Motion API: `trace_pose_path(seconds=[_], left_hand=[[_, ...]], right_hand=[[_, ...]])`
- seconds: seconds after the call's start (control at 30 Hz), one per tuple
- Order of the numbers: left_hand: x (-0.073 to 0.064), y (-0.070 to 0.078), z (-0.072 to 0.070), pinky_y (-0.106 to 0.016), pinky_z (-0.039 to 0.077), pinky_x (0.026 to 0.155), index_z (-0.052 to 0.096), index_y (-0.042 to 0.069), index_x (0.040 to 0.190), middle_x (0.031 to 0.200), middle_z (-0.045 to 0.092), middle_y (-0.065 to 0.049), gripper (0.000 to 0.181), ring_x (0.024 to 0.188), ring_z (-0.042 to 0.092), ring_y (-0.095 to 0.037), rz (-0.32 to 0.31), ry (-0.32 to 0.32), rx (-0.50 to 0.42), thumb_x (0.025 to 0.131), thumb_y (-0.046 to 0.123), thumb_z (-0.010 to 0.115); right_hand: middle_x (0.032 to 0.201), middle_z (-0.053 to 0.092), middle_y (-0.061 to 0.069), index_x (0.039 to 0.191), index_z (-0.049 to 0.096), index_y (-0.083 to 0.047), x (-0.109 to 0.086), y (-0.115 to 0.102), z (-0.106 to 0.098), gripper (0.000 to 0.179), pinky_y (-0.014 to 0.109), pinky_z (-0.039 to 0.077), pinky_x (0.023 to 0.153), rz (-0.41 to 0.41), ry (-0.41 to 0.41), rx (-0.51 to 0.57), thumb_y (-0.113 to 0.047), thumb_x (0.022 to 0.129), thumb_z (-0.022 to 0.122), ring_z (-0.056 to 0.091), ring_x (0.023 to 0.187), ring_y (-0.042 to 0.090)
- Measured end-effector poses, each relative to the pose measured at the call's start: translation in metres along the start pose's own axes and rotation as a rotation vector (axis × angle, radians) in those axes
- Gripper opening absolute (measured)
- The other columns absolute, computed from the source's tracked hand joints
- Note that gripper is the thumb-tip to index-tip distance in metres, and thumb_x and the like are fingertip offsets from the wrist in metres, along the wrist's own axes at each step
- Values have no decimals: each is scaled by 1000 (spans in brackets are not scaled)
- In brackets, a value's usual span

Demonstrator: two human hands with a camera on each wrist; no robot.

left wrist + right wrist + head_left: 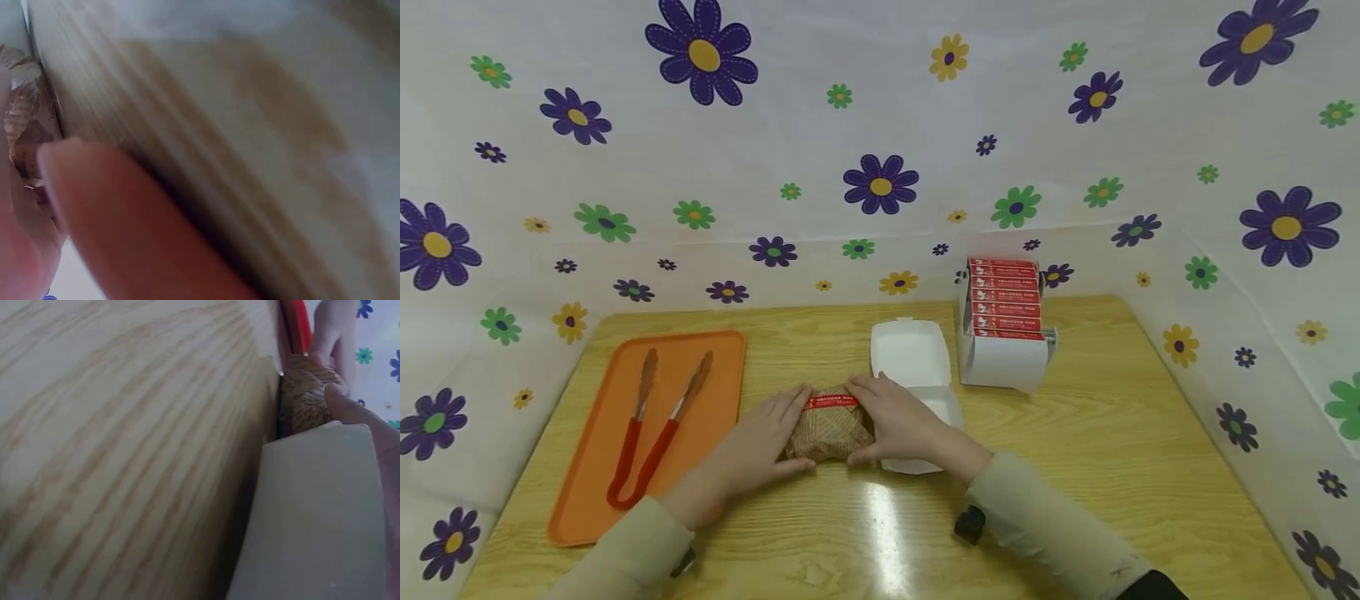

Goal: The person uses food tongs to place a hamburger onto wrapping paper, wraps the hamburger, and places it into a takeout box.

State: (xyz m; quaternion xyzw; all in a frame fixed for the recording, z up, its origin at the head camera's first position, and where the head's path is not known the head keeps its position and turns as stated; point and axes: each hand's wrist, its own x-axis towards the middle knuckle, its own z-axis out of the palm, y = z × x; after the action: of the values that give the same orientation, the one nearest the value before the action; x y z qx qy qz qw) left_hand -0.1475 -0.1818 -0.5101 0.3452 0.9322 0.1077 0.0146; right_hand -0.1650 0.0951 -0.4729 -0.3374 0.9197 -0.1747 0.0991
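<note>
A burger wrapped in brown printed paper (829,435), a red label strip across its top, rests on the wooden table between both hands. My left hand (758,443) holds its left side, fingers at the far edge and thumb at the front. From the right, my right hand (901,421) grips it the same way, thumb low in front. Under the right forearm lies an opened white clamshell box (912,352), right beside the burger. The right wrist view shows the box's pale side (312,512) close up. In the left wrist view a thumb (137,219) fills the foreground.
At the left, an orange tray (718,400) carries red-handled tongs (651,454). A white dispenser (1007,362) with a row of red labels (1006,293) stands at the back right. Flower-printed white cloth (820,167) encloses the table's back and sides.
</note>
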Motion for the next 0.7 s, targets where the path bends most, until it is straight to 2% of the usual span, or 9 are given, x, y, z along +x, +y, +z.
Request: trace_pose_path(seconds=[0.13,0.33,0.53,0.7], left_hand=[[2,-1,1,-57,43,124,21,-3,167,165,41,-27,104,148,50,-43,-3,6,-35,98,59,69],[1,2,0,-57,47,121,23,-3,166,161,46,-28,99,144,54,-44,-28,20,-80,99,52,71],[-2,1,-1,-57,50,118,30,-3,164,155,54,-25,96,140,59,-41,-11,85,-116,96,46,77],[2,5,-10,-57,51,117,33,-3,162,155,54,-23,94,139,59,-40,13,142,-138,94,42,80]], right_hand=[[165,46,19,160,40,4,2,-2,5,114,48,30,134,16,16,-19,-59,79,90,45,154,35],[158,55,14,157,46,1,3,-6,12,108,45,42,127,49,71,-34,-58,78,91,52,148,33],[148,63,9,151,54,-1,1,-12,13,99,40,50,120,50,143,-26,-55,78,92,60,137,26],[146,65,11,149,55,0,-5,-16,-1,97,43,48,122,32,195,16,-49,76,95,61,136,29]])
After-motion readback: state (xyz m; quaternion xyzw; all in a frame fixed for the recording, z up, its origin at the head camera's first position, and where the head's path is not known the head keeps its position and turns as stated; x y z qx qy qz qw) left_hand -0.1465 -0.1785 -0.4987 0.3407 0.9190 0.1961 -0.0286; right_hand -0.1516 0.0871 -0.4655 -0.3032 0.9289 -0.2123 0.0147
